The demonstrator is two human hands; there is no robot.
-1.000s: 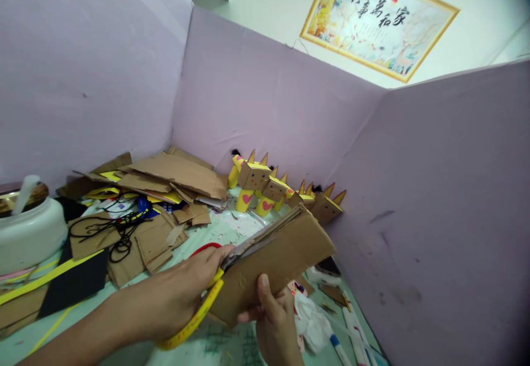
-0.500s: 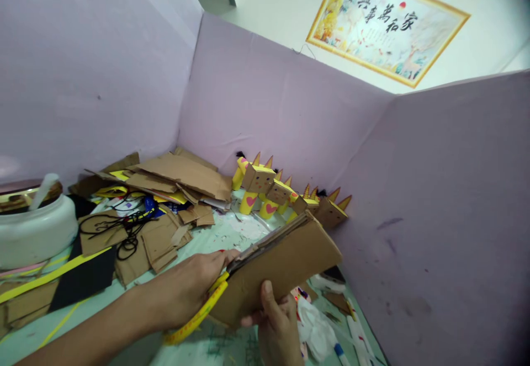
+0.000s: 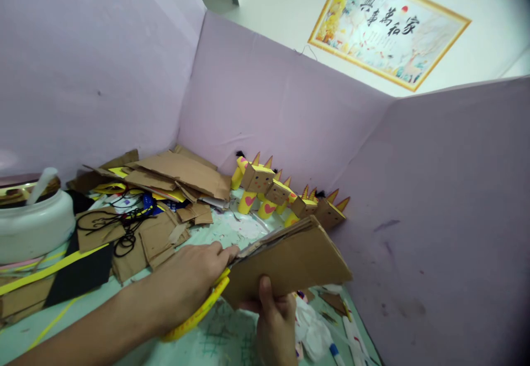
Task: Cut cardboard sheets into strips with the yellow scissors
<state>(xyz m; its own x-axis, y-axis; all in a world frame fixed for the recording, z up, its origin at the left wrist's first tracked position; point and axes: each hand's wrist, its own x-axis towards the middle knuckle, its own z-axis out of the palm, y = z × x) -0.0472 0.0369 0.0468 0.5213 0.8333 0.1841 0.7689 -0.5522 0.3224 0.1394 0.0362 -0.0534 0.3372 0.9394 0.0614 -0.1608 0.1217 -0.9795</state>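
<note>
- Left hand point(image 3: 199, 277): closing around the yellow-handled scissors point(image 3: 199, 315), its forearm reaching in from the lower left.
- Scissors: lying at the left end of the cardboard piece point(image 3: 290, 261), the handle curving down below the left hand; how far the blades are opening, cannot tell.
- Right hand point(image 3: 276, 322): gripping the cardboard piece from below, its thumb pressing on the near face, its fingers partly hiding behind.
- Cardboard piece: brown, layered along its upper edge, tilting up towards the right, being held above the table point(image 3: 223, 233) between the 2 hands.
- Box-headed figures point(image 3: 259, 179): 4 heads showing, standing in a slanting row near the back partition, bearing pointed horns; yellow legs with pink hearts showing under the 2 leftmost.
- Cardboard stack point(image 3: 186, 173): flat brown sheets, overlapping at the back left.
- Black cord point(image 3: 124, 223): looping loosely over cardboard scraps.
- White pot point(image 3: 33, 233): standing at the far left, a pale handle point(image 3: 41, 185) leaning out of it.
- Black sheet point(image 3: 80, 275): lying before the pot, a yellow strip point(image 3: 53, 268) crossing it.
- White crumpled material point(image 3: 312, 330): resting to the right of the right hand, a blue-banded pen point(image 3: 336, 353) lying just beside.
- Lilac partitions point(image 3: 269, 95): enclosing the table.
- Framed picture point(image 3: 389, 29): hanging beyond, showing 5 large characters.
</note>
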